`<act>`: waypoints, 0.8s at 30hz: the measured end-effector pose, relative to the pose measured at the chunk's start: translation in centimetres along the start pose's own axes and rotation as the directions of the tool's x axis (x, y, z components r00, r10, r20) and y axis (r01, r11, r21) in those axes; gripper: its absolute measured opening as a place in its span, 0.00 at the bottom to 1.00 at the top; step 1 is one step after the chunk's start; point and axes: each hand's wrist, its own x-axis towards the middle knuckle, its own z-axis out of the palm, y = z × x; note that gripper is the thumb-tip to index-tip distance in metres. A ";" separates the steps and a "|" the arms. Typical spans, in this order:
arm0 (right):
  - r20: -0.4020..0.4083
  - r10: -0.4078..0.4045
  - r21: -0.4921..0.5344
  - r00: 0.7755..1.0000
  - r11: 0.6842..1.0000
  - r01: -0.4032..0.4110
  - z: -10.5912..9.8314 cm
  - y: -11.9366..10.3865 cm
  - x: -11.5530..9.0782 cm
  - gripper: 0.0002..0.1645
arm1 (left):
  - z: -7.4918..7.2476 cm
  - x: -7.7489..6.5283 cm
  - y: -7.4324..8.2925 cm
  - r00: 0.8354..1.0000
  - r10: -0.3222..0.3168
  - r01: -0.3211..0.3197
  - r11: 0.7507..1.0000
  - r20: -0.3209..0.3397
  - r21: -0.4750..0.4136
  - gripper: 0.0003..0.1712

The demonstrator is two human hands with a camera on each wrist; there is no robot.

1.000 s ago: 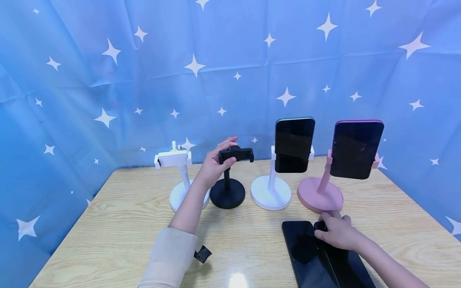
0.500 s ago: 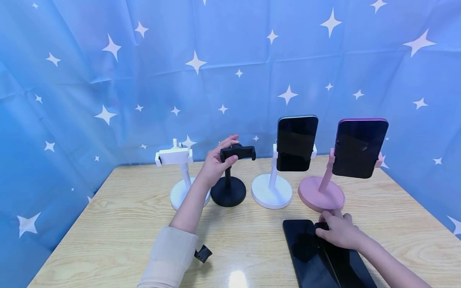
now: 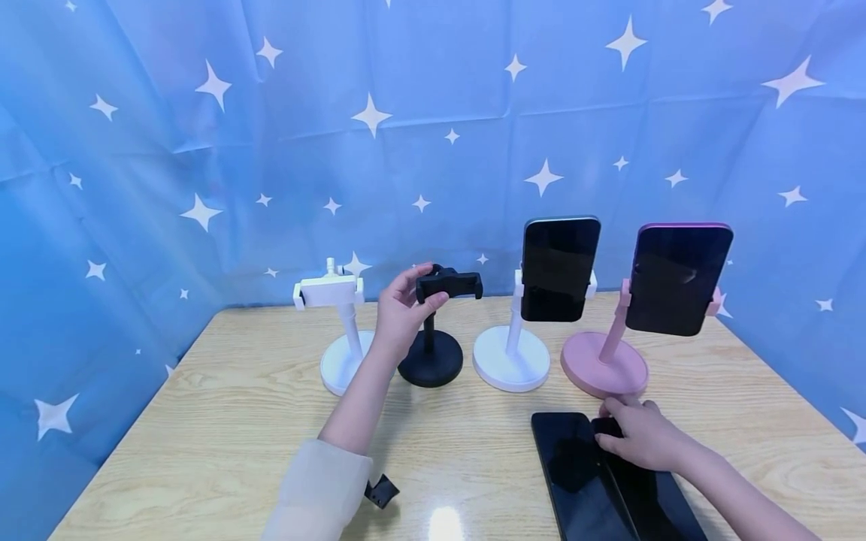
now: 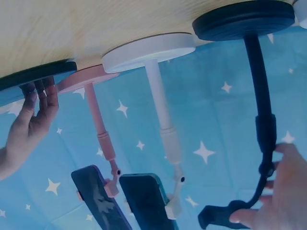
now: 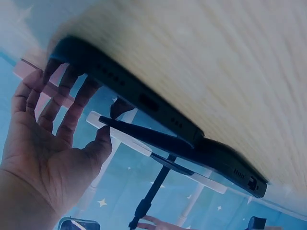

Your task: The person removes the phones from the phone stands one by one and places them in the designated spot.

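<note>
Drawing the left fingers in

Head: the left hand, fingertips now lower, pinches the black round-based phone stand near the bench's far edge, seemingly adjusting it. Left wrist: thumb across its clamp. Right wrist: right hand pinches a flat black phone.

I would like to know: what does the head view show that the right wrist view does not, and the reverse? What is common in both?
Only the head view shows the purple-edged phone and the white phone clamp of the leftmost stand.

Only the right wrist view shows the port openings and small holes in the ends of the two unmounted black phones.

Both show those phones, the black stand and the pink stand, of which the right wrist view gives just a part.
</note>
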 end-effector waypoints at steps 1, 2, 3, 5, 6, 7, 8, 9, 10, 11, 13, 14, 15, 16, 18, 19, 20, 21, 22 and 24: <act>0.004 -0.001 -0.001 1.000 1.000 0.001 -0.1 0.0 0.0 0.18 | 0.0 -0.1 0.0 1.000 -0.002 0.002 1.000 -0.022 0.006 0.24; 0.006 -0.004 0.000 1.000 1.000 0.004 -0.2 -0.1 0.0 0.19 | 0.0 -0.3 0.0 0.999 -0.004 0.005 1.000 -0.040 0.012 0.23; 0.011 -0.004 0.004 1.000 1.000 0.003 -0.3 -0.1 0.0 0.19 | 0.0 -0.4 0.0 0.998 -0.012 0.013 1.000 -0.056 0.022 0.22; 0.018 -0.002 0.016 1.000 1.000 0.001 -0.6 -0.2 -0.1 0.20 | -0.1 -0.8 0.0 0.996 -0.050 0.053 0.998 -0.078 0.041 0.19; 0.020 0.001 0.023 1.000 1.000 -0.002 -0.7 -0.3 -0.1 0.20 | -0.1 -1.0 0.0 0.993 -0.082 0.088 0.994 -0.083 0.064 0.18; 0.022 0.004 0.030 1.000 1.000 -0.005 -0.8 -0.3 -0.1 0.20 | -0.2 -1.2 0.0 0.990 -0.120 0.127 0.987 -0.078 0.099 0.16; 0.018 0.000 0.036 1.000 0.999 -0.001 -0.9 -0.4 -0.1 0.21 | -0.3 -1.4 0.0 0.985 -0.161 0.168 0.976 -0.062 0.139 0.14; 0.014 -0.002 0.043 1.000 0.999 0.001 -1.0 -0.6 -0.2 0.21 | -0.4 -1.6 -0.1 0.979 -0.201 0.204 0.962 -0.034 0.182 0.13; 0.006 -0.005 0.054 1.000 0.999 0.005 -1.1 -0.7 -0.2 0.21 | -0.5 -1.8 -0.1 0.971 -0.238 0.231 0.945 0.001 0.230 0.12; -0.003 -0.006 0.065 1.000 0.998 0.006 -1.2 -0.9 -0.2 0.21 | -0.6 -2.0 -0.1 0.961 -0.274 0.252 0.925 0.041 0.283 0.12; -0.020 -0.012 0.101 1.000 0.995 0.014 -1.4 -1.4 -0.3 0.22 | -0.6 -2.4 -0.2 0.938 -0.324 0.255 0.889 0.127 0.379 0.13; -0.029 -0.016 0.120 0.999 0.993 0.019 -1.5 -1.6 -0.3 0.22 | -0.5 -2.6 -0.2 0.928 -0.332 0.241 0.882 0.170 0.406 0.14; -0.034 -0.009 0.143 0.999 0.990 0.014 -1.7 -1.9 -0.3 0.22 | -0.3 -2.7 -0.3 0.918 -0.337 0.226 0.875 0.207 0.427 0.15; -0.039 -0.007 0.167 0.999 0.986 0.013 -1.8 -2.2 -0.3 0.22 | -0.1 -2.9 -0.3 0.910 -0.339 0.209 0.872 0.239 0.442 0.17; -0.049 0.006 0.210 0.999 0.978 0.005 -2.0 -2.7 -0.3 0.23 | 0.4 -3.3 -0.2 0.896 -0.340 0.181 0.867 0.285 0.465 0.19; -0.059 0.012 0.229 0.998 0.973 0.001 -2.1 -3.0 -0.3 0.24 | 0.7 -3.4 -0.1 0.890 -0.339 0.168 0.866 0.306 0.471 0.20; -0.071 0.017 0.246 0.997 0.969 0.001 -2.2 -3.3 -0.3 0.25 | 1.0 -3.6 -0.1 0.885 -0.338 0.153 0.862 0.322 0.484 0.20; -0.084 0.025 0.264 0.996 0.965 -0.002 -2.3 -3.5 -0.3 0.26 | 1.3 -3.8 0.0 0.879 -0.344 0.149 0.857 0.332 0.493 0.21; -0.101 0.027 0.279 0.994 0.960 0.002 -2.4 -3.7 -0.3 0.27 | 1.6 -3.9 0.2 0.874 -0.346 0.141 0.852 0.341 0.504 0.22; -0.142 0.035 0.305 0.989 0.952 0.010 -2.6 -4.2 -0.3 0.29 | 2.2 -4.3 0.4 0.867 -0.349 0.129 0.847 0.355 0.516 0.24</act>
